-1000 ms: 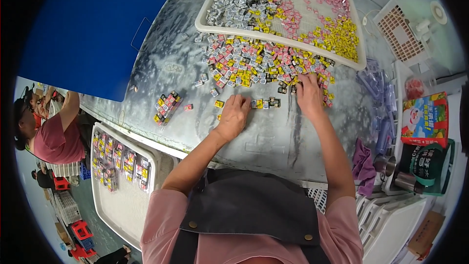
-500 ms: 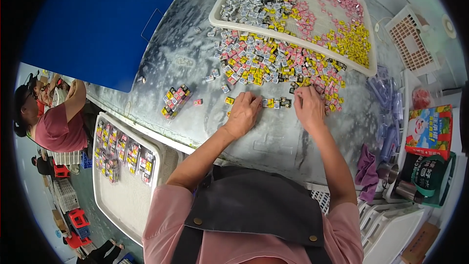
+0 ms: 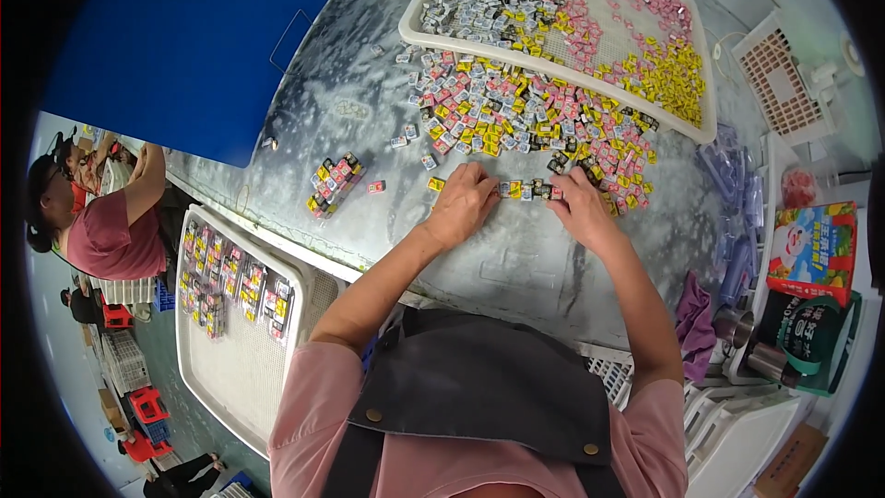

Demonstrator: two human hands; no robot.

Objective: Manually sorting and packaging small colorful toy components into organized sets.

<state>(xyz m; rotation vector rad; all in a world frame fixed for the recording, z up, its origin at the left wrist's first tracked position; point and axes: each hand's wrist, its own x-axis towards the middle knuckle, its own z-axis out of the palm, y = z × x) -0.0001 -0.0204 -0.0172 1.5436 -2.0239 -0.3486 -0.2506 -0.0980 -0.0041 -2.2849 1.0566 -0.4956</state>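
Note:
A short row of small wrapped blocks, in white, black, yellow and pink, lies on the grey tabletop between my hands. My left hand is closed at the row's left end, its fingertips pressed against the blocks. At the other end my right hand pinches a dark block against the row. A yellow block sits just left of my left hand. Beyond both hands spreads a loose heap of mixed blocks. A neat stacked bundle of blocks stands farther left, with a single pink block beside it.
A white tray of blocks sorted by colour lies at the back. Clear packs rest in another white tray at lower left. A blue panel covers the far left. Clear plastic cases lie at right. A person works at left.
My right hand has moved left to the row's right end and added a dark block there. My left hand stays at the other end.

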